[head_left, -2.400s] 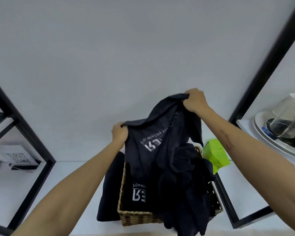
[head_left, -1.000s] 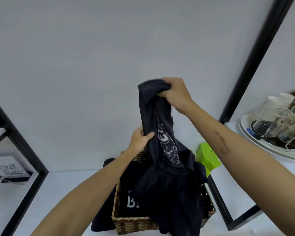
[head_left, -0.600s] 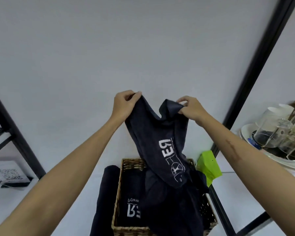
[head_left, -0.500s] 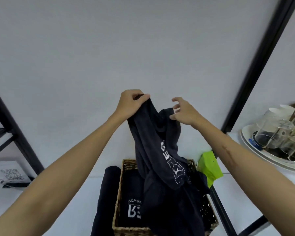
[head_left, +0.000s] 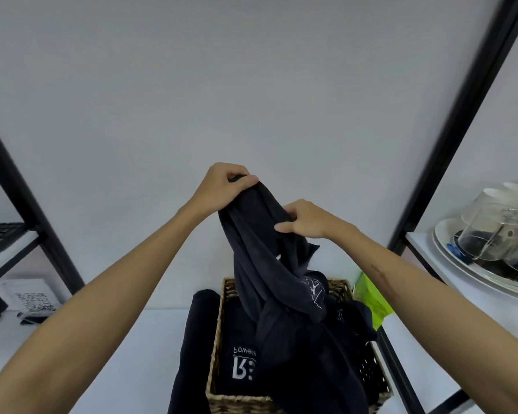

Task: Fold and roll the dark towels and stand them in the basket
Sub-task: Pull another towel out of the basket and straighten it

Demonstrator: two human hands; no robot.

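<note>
left hand (head_left: 222, 186) grip, right hand (head_left: 304, 219) grip pinching soft dark towel (head_left: 260, 234), bunched over woven basket (head_left: 219, 339).

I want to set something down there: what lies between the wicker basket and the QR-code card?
In the head view, a rolled dark towel lies against the basket; from it to the card the white shelf is bare.
</note>
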